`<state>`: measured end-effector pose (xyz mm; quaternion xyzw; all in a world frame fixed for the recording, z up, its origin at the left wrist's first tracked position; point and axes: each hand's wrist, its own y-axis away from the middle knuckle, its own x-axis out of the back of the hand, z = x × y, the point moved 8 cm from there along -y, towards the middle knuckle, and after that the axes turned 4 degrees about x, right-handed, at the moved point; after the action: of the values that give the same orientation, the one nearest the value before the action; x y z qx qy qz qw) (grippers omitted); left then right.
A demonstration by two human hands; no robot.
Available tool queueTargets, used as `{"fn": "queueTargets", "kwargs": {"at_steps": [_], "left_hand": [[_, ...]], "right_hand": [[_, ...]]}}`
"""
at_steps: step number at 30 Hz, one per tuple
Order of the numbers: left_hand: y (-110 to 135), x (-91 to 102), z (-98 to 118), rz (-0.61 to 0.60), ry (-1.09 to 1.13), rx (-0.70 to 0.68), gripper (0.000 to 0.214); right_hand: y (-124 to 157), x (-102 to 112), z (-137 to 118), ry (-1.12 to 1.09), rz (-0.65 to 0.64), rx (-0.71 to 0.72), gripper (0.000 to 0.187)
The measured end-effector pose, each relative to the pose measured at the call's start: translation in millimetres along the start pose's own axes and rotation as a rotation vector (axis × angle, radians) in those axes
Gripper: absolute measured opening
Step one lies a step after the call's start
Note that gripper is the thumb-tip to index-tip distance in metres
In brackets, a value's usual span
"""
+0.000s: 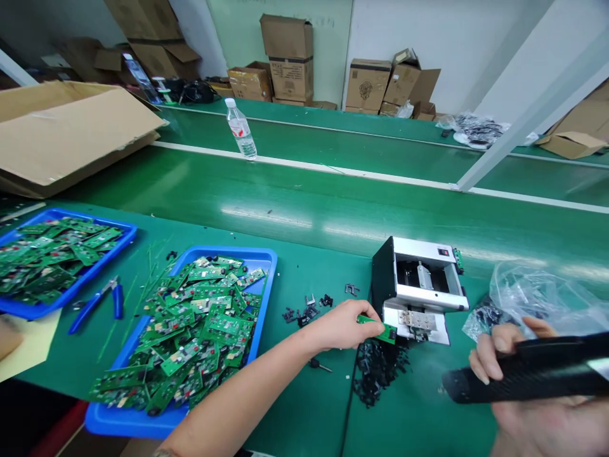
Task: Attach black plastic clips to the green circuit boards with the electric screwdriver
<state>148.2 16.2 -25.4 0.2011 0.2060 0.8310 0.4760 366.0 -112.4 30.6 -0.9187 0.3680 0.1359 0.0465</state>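
Observation:
My left hand (pixel 349 325) pinches a small green circuit board (pixel 387 332) by its end, at the front left of a silver and black bench machine (pixel 431 273). The board's far end lies close to the machine's metal block (pixel 417 320); whether they touch I cannot tell. On the right, my right hand (pixel 499 355) is wrapped round a long black object (pixel 523 374) with a textured side, partly blurred and cut off by the frame edge. Beneath the left hand lies a heap of small black plastic parts (pixel 378 371), with more black clips (pixel 307 312) further left.
Blue trays of circuit boards (pixel 272 273) (pixel 128 236) stand left, with blue-handled pliers (pixel 99 304) between them. A blurred patch of skin (pixel 7 336) shows over yellow paper (pixel 35 346). Plastic bags (pixel 537 295) lie right; a water bottle (pixel 242 130) and a large carton (pixel 71 136) stand behind.

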Motion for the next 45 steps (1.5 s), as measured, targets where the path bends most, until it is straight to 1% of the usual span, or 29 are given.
{"fn": "queueTargets", "kwargs": {"at_steps": [2,4,7,9,12,15,17,20,23,25,26,28,30,31,33,35,38,41,45], "left_hand": [[3,1.1,-2,-0.068,-0.015,0.003,0.030],[6,5.4,-5,-0.080,-0.063,0.011,0.029],[9,10.5,-9,-0.077,-0.093,0.008,0.030],[10,11.8,-9,-0.087,-0.061,-0.014,0.028],[9,13.0,-11,-0.108,0.049,-0.034,0.029],[6,15.9,-9,-0.087,0.108,-0.081,0.027],[4,16.9,-8,-0.073,0.142,-0.114,0.025],[3,14.8,-8,-0.087,0.216,-0.107,0.024],[4,16.1,-7,-0.058,0.205,-0.097,0.027],[5,16.9,-5,-0.043,0.164,-0.117,0.029],[6,16.1,-4,-0.049,0.148,-0.128,0.029],[7,12.9,-2,-0.075,0.140,-0.142,0.029],[6,9.0,-2,-0.095,0.144,-0.143,0.030],[6,6.8,-2,-0.105,0.146,-0.141,0.030],[5,1.9,-3,-0.126,0.144,-0.130,0.030],[5,-3.2,-5,-0.149,0.123,-0.109,0.028],[7,-9.6,-10,-0.173,0.051,-0.052,0.024],[9,-14.5,-16,-0.199,-0.019,0.007,0.020],[10,-19.7,-18,-0.242,-0.083,0.022,0.021]], "right_hand": [[5,17,19,0.045,0.086,-0.084,0.060],[12,36,40,0.181,0.151,-0.163,0.051],[18,65,61,0.376,0.236,-0.188,0.048],[17,85,66,0.524,0.310,-0.178,0.050],[11,108,63,0.832,0.384,-0.173,0.055],[5,115,60,1.100,0.355,-0.155,0.051],[5,111,60,1.236,0.305,-0.125,0.050],[11,99,55,1.378,0.249,-0.025,0.051],[21,78,41,1.436,0.238,0.163,0.052],[32,58,33,1.425,0.196,0.305,0.049],[38,46,32,1.404,0.133,0.364,0.045],[51,18,38,1.348,-0.077,0.441,0.032],[65,-6,51,1.305,-0.303,0.473,0.022],[71,-15,58,1.299,-0.389,0.475,0.018],[79,-26,72,1.317,-0.482,0.464,0.017],[80,-29,83,1.352,-0.502,0.442,0.019],[80,-29,96,1.391,-0.483,0.411,0.022],[82,-29,102,1.398,-0.471,0.388,0.023],[87,-28,106,1.374,-0.462,0.352,0.023]]}}
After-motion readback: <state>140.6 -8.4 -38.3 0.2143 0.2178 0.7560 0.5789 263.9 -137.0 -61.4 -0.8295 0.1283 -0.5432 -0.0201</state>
